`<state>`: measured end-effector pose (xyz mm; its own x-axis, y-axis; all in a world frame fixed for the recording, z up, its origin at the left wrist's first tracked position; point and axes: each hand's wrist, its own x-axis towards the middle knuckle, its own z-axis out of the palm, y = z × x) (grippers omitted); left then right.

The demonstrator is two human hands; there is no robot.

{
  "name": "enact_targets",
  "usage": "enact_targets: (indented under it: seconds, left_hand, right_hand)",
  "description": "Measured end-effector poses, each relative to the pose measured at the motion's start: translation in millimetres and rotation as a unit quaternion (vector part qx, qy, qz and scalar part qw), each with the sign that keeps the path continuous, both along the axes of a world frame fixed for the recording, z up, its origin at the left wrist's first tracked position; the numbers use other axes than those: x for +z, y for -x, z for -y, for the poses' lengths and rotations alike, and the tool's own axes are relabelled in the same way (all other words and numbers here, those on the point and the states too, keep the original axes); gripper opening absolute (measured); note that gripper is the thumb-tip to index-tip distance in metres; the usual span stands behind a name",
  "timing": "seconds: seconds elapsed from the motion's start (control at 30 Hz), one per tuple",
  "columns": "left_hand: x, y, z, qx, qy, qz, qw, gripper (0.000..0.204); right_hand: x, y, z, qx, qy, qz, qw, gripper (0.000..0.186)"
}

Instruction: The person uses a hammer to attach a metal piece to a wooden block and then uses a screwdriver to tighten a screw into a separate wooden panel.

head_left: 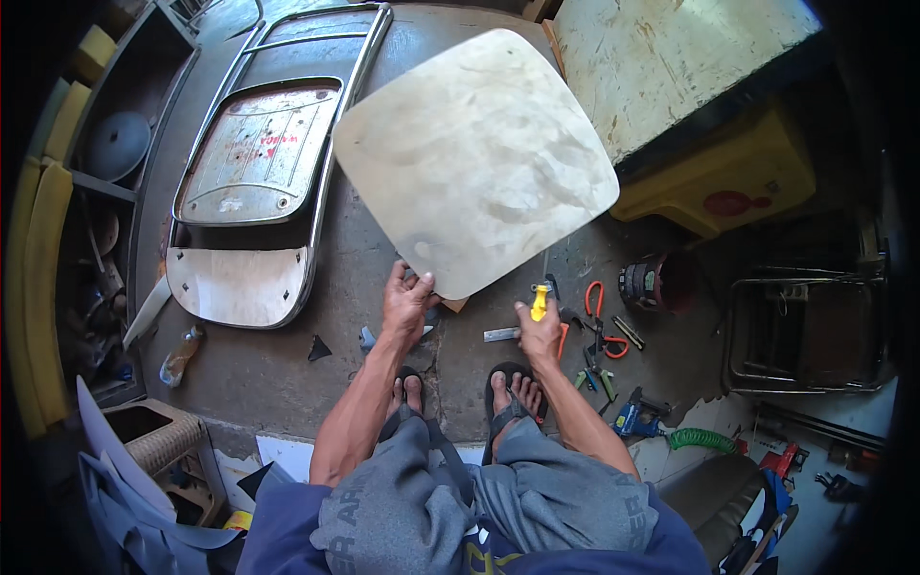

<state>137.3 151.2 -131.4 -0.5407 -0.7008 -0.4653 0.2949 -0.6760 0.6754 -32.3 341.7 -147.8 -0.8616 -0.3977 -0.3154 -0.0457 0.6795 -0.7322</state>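
Note:
My left hand grips the lower corner of a pale, square board with rounded corners. The board is raised and tilted ahead of me, its surface smudged. Closed around a small yellow-handled tool is my right hand, below the board's right side; the tool's exact kind is unclear. Beside that hand lies a flat metal strip. Orange-handled scissors rest on the floor to the right, among several small tools.
A folded metal chair lies at the left. Near my right leg are a blue air tool and a coiled green hose. A dark red can stands below a worn table. A plastic bottle lies left.

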Motion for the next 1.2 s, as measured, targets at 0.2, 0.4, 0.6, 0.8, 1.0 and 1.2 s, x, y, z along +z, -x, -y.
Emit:
enact_targets:
  seconds: [0.2, 0.4, 0.6, 0.8, 1.0, 1.2]
  left_hand:
    - [-24, 16, -36, 0.031, -0.042, 0.1, 0.994, 0.027]
    - [-21, -1, -51, -0.039, 0.047, 0.273, 0.96, 0.029]
    - [-27, -7, -43, -0.063, 0.084, 0.307, 0.946, 0.031]
    - [-24, -5, -43, -0.059, 0.071, 0.285, 0.954, 0.028]
    - [-35, -2, -43, -0.05, 0.057, 0.287, 0.955, 0.03]
    - [-33, 0, -47, -0.036, 0.037, 0.259, 0.964, 0.03]
  right_hand:
    - [53, 10, -53, -0.018, -0.03, -0.168, 0.985, 0.037]
    - [148, -23, -27, 0.329, -0.02, -0.133, 0.935, 0.041]
    - [166, -26, 21, 0.454, -0.165, -0.205, 0.851, 0.035]
    - [173, -26, 37, 0.486, -0.211, -0.2, 0.824, 0.033]
    - [183, -28, 54, 0.505, -0.258, -0.191, 0.801, 0.034]
    - [194, -30, 73, 0.541, -0.3, -0.19, 0.763, 0.034]
